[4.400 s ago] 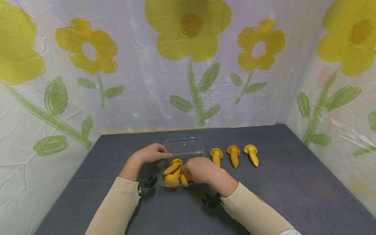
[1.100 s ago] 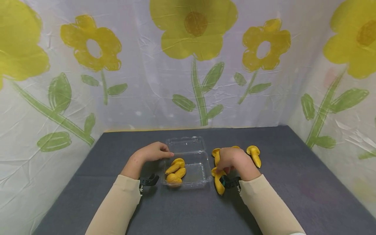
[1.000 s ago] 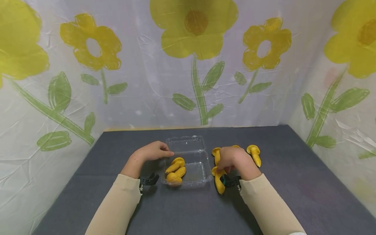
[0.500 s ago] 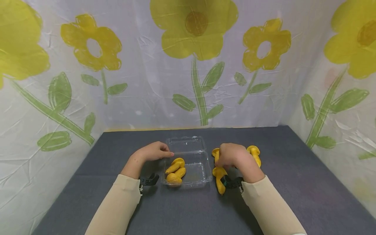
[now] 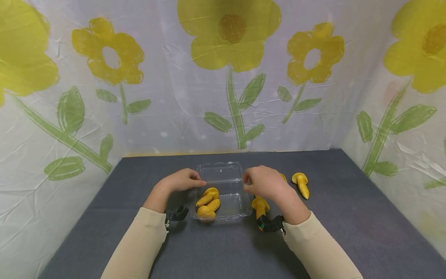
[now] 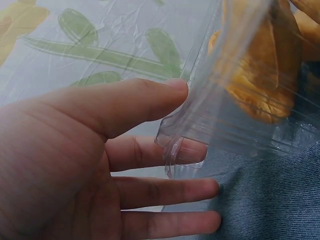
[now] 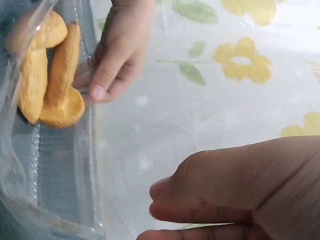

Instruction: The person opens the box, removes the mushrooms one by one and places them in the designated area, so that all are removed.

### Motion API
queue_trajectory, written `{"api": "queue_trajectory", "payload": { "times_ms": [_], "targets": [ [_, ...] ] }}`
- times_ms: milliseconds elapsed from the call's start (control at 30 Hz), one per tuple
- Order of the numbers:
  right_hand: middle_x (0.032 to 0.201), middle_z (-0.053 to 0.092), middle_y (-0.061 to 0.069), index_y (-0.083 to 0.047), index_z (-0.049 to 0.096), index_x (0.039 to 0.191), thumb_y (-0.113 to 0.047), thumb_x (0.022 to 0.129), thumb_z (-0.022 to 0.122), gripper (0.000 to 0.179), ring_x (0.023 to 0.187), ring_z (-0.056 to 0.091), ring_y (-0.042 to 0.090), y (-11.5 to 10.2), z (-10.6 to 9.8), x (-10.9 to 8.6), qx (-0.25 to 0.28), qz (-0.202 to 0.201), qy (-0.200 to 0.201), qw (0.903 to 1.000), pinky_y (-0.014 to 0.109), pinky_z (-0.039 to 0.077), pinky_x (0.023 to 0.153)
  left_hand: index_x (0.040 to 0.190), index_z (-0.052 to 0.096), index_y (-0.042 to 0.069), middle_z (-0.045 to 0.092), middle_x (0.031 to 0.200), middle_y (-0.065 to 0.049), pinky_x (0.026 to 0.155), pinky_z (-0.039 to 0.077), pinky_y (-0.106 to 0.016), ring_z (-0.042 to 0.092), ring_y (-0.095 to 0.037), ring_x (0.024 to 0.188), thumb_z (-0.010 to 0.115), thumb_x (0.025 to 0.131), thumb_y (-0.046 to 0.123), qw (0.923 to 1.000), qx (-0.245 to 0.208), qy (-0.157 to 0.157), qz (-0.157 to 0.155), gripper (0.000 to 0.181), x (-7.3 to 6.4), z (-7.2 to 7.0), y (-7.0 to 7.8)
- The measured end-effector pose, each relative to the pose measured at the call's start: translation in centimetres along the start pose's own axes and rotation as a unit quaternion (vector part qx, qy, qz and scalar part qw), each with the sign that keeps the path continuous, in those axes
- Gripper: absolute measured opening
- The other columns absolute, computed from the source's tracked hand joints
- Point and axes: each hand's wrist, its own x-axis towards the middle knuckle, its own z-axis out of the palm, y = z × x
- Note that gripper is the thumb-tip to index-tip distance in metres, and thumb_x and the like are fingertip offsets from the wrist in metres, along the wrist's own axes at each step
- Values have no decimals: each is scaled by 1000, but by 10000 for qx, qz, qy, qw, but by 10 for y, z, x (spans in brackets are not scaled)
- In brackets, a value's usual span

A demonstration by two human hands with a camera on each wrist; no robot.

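A clear plastic clamshell box [image 5: 231, 201] lies with its lid [image 5: 220, 171] back. Inside, at its left, are two yellow mushrooms, the rear one [image 5: 208, 196] and the front one [image 5: 207, 211]. My left hand [image 5: 179, 180] pinches the box's left rim between thumb and index finger, as the left wrist view shows with the rim [image 6: 180, 142]. My right hand [image 5: 266, 183] is over the box's right rear corner, holding nothing; in the right wrist view its thumb and index tips are close together [image 7: 210, 187]. Below its wrist lies another mushroom [image 5: 260, 205], partly hidden by the wristband.
On the dark grey table [image 5: 209, 252], a mushroom [image 5: 301, 185] lies at the right. Another mushroom [image 5: 283, 177] shows only its cap edge behind my right hand. A flower-printed sheet [image 5: 156, 97] stands behind the table and at both sides.
My right hand was in the box, which held more mushrooms. It set a mushroom down at the right, let go and moved back left to the box. The left hand stays at the rim.
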Motion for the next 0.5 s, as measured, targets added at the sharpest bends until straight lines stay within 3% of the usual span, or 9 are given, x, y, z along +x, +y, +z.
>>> {"api": "queue_trajectory", "payload": {
  "times_ms": [267, 400, 500],
  "targets": [
    [79, 63, -6, -12, 73, 114, -23, 95, 75, 22, 64, 57, 12, -20, 26, 11, -285, -391, 100, 9988, 34, 49, 60, 94, 72, 6, 53, 74, -1, 60, 36, -33, 42, -16, 62, 69, 100, 37, 10000, -27, -8, 6, 31, -1, 1, -1],
    [108, 71, 1, -11, 71, 125, -25, 94, 77, 34, 85, 67, 17, -31, 44, 17, -500, -755, 240, 9956, 34, 54, 66, 94, 72, 7, 54, 74, -1, 61, 37, -33, 43, -16, 62, 68, 100, 37, 10000, -26, 0, 18, 31, -1, 1, 0],
    [131, 66, 4, -12, 66, 136, -25, 95, 75, 44, 109, 67, 22, -37, 54, 19, -454, -1019, 238, 9935, 36, 56, 74, 93, 72, 6, 53, 73, -1, 60, 37, -33, 42, -16, 61, 68, 100, 37, 10000, -22, -12, 64, 32, 0, 0, 0]
  ]
}}
